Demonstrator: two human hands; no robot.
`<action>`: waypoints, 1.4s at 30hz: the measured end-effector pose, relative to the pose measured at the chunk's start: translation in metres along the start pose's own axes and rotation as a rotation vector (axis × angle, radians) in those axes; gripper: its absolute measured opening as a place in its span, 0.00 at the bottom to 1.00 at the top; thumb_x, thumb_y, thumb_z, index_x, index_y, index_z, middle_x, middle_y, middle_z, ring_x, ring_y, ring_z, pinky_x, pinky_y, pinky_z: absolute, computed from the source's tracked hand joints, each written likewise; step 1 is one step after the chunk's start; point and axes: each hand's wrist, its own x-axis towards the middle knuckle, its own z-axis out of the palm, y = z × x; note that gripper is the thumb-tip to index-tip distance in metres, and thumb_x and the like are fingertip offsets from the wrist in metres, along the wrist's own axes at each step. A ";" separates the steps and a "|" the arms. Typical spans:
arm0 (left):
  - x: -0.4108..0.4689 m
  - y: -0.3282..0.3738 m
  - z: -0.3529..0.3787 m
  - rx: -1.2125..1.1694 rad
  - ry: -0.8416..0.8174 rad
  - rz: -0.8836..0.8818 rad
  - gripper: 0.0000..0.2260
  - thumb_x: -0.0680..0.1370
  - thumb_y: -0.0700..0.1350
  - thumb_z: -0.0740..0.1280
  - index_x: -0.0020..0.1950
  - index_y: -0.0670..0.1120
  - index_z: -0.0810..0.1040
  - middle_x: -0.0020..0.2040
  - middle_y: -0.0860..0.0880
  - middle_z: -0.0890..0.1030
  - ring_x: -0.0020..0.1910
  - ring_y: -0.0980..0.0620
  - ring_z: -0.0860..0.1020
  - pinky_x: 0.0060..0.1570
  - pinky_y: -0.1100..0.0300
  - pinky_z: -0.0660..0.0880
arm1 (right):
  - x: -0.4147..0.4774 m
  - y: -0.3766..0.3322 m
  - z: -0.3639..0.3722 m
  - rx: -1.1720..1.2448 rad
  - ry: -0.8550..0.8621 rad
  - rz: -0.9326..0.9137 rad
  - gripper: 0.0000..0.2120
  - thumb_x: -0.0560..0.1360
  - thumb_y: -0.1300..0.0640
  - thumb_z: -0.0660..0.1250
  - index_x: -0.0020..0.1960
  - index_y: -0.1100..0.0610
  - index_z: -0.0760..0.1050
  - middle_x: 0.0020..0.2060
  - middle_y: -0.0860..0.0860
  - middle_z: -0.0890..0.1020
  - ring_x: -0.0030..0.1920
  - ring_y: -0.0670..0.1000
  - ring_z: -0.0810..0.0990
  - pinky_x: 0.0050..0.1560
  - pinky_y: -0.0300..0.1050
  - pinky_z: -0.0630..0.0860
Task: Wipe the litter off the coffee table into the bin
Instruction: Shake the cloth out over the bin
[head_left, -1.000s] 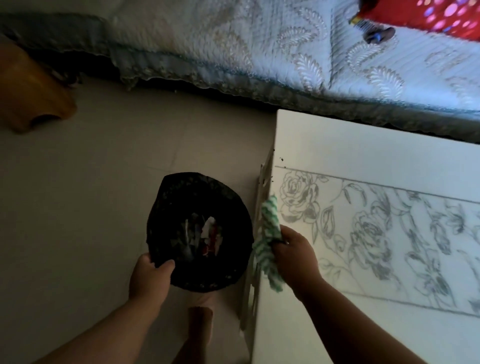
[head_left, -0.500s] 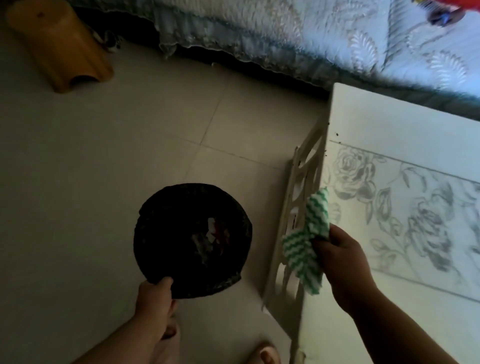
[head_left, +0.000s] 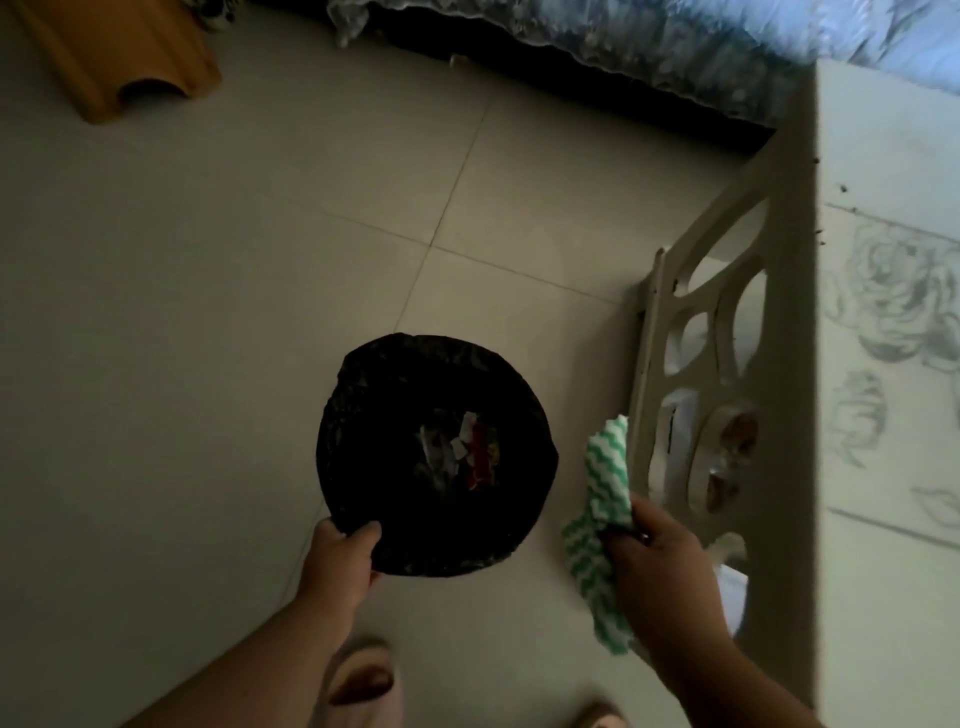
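Observation:
A round black bin (head_left: 379, 410) lined with a dark bag sits over the tiled floor, with scraps of white and red litter (head_left: 467, 452) at its bottom. My left hand (head_left: 340, 558) grips the bin's near rim. My right hand (head_left: 660, 566) holds a green-and-white striped cloth (head_left: 602, 499) off the table, beside its left end panel. The white coffee table (head_left: 883, 519) with a grey rose print fills the right edge; a few dark specks (head_left: 841, 189) lie near its far left edge.
The table's cut-out end panel (head_left: 701, 415) stands between bin and tabletop. A bed with a pale quilted cover (head_left: 675, 47) runs along the top. An orange wooden stool (head_left: 124, 57) stands at the top left. My slippered feet (head_left: 363, 680) are below the bin.
The bin has been drawn away from the table's end, and my right hand with the cloth has come off the tabletop edge and now hangs beside the end panel. The view has swung left.

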 end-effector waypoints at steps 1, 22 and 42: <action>0.005 -0.002 -0.001 -0.006 -0.004 0.000 0.04 0.78 0.38 0.65 0.47 0.47 0.75 0.44 0.43 0.80 0.40 0.46 0.79 0.32 0.59 0.75 | -0.001 0.004 0.004 -0.020 0.001 0.012 0.30 0.75 0.66 0.59 0.34 0.30 0.78 0.30 0.38 0.83 0.36 0.50 0.82 0.39 0.47 0.79; -0.120 0.074 -0.010 1.060 -0.105 0.489 0.39 0.74 0.56 0.68 0.79 0.47 0.55 0.79 0.43 0.57 0.75 0.41 0.60 0.70 0.48 0.65 | -0.051 -0.038 -0.045 -0.126 0.111 -0.150 0.19 0.70 0.64 0.62 0.41 0.38 0.80 0.35 0.50 0.84 0.37 0.50 0.81 0.37 0.44 0.77; -0.243 0.121 0.046 1.521 -0.138 0.932 0.32 0.74 0.61 0.64 0.76 0.56 0.62 0.79 0.50 0.58 0.78 0.46 0.54 0.70 0.44 0.57 | -0.064 0.033 -0.197 -0.873 0.087 -0.004 0.33 0.74 0.50 0.64 0.75 0.46 0.55 0.75 0.53 0.57 0.73 0.59 0.57 0.68 0.53 0.65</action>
